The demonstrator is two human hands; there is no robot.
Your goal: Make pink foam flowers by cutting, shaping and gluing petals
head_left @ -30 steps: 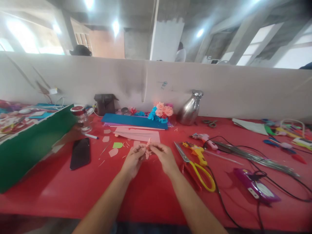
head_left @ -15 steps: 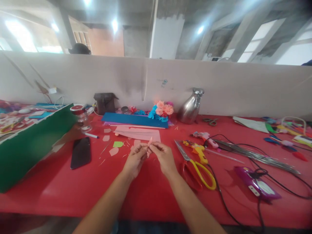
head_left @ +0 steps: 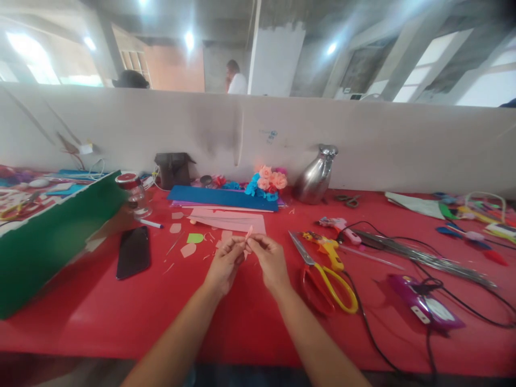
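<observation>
Between my fingertips is a small pink foam petal, partly hidden by the fingers. My left hand pinches its lower left side, and my right hand pinches it from the right. Both hands hover just over the red table, close together. Cut pink petal pieces and a light green piece lie left of my hands among thin scraps. Behind them rests a pink foam sheet with thin wires across it. Blue sheets are stacked farther back, with peach and blue flowers on their right end.
To the right lie scissors, a yellow glue gun, a pink glue gun, a wire bundle and a purple power strip with cords. A metal jug stands behind. Leftward are a phone, glass jar and green board.
My hands keep nearly the same place and grip on the petal, with only a slight shift of the fingers. A person has come into view beyond the partition.
</observation>
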